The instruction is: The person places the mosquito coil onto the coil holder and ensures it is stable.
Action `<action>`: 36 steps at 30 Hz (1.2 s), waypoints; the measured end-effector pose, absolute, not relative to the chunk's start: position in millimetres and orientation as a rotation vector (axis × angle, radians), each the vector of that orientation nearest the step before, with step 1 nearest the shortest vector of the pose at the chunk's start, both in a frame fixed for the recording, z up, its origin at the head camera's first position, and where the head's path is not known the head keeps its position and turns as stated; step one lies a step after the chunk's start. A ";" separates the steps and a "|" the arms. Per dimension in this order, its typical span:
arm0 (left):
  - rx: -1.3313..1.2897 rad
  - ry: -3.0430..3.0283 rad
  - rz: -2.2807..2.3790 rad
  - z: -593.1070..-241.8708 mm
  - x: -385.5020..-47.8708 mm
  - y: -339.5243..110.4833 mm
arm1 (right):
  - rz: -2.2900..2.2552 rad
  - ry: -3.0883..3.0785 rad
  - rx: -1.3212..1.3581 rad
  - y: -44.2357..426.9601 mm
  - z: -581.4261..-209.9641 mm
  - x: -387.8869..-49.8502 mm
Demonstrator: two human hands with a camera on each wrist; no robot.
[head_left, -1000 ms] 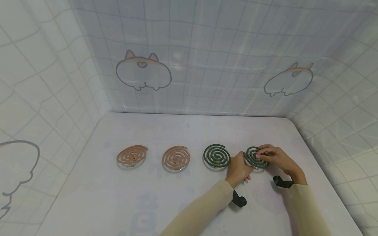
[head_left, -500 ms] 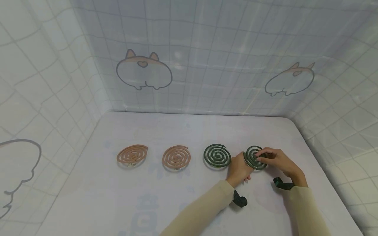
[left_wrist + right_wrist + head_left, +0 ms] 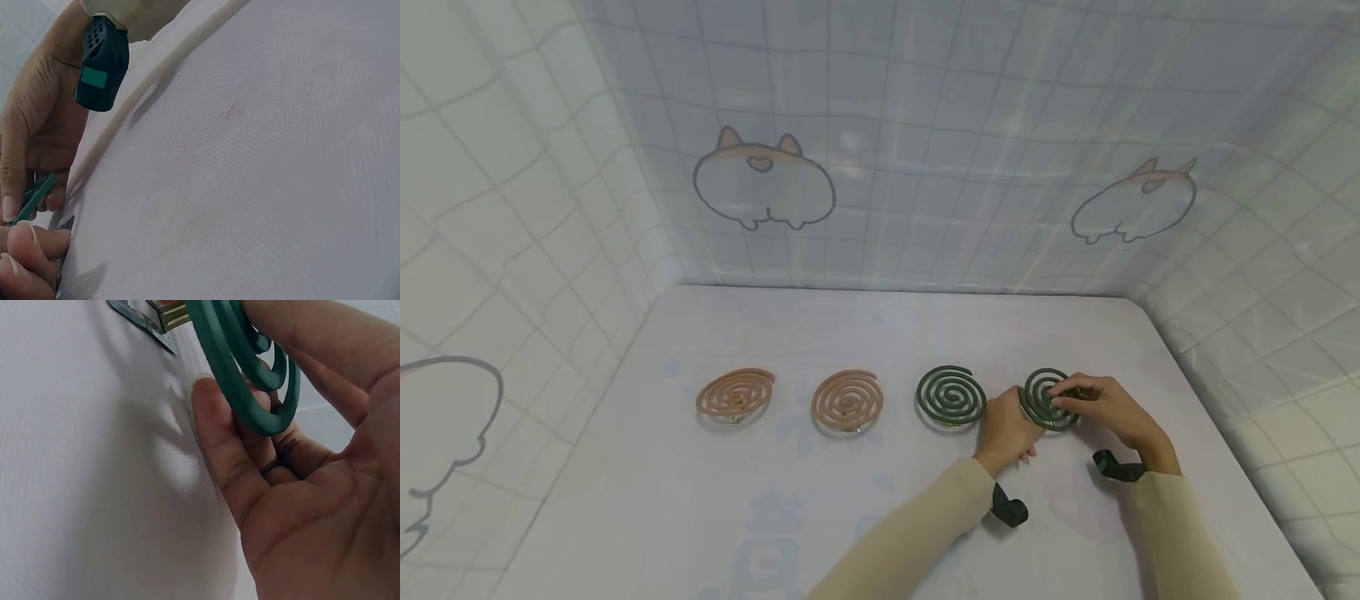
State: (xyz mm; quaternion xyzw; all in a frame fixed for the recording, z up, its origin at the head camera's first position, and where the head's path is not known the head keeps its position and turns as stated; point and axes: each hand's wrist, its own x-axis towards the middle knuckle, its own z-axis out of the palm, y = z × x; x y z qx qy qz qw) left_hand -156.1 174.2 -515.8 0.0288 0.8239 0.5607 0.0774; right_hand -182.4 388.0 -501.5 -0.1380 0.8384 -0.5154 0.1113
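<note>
Four-ring-like spirals aside, the one being handled is a green mosquito coil (image 3: 1039,400) at the right end of a row. My right hand (image 3: 1108,410) pinches it between thumb and fingers; up close, the coil (image 3: 219,369) passes between them in the right wrist view. My left hand (image 3: 1006,429) is low at the coil's left side, its fingers curled at the thin metal stand (image 3: 140,322) under the coil. That stand has a brass-coloured part and is partly hidden. In the left wrist view, left fingers (image 3: 28,253) show at the lower left corner, near the coil's green edge (image 3: 34,199).
Left of the hands, another green coil (image 3: 951,398) sits on a stand. Farther left are two brown coils, a middle one (image 3: 847,402) and a tilted one (image 3: 735,393). A white cloth-covered table (image 3: 662,508) carries them, with patterned walls (image 3: 895,167) around it.
The right green coil has tipped up to face the head camera more, and the right fingers have shifted slightly on it. The left hand stays in place.
</note>
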 end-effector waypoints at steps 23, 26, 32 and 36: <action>0.112 2.456 1.701 -518.2 -155.4 172.3 | -1.562 2.408 -0.415 386.4 -501.2 -183.2; 0.109 2.456 1.701 -518.5 -155.3 172.5 | -1.552 2.413 -0.392 385.0 -499.3 -182.7; 0.097 2.449 1.699 -518.5 -155.1 172.2 | -1.503 2.436 -0.380 383.8 -498.2 -184.2; 0.079 2.435 1.706 -518.2 -154.5 171.7 | -1.477 2.438 -0.381 383.4 -497.3 -184.6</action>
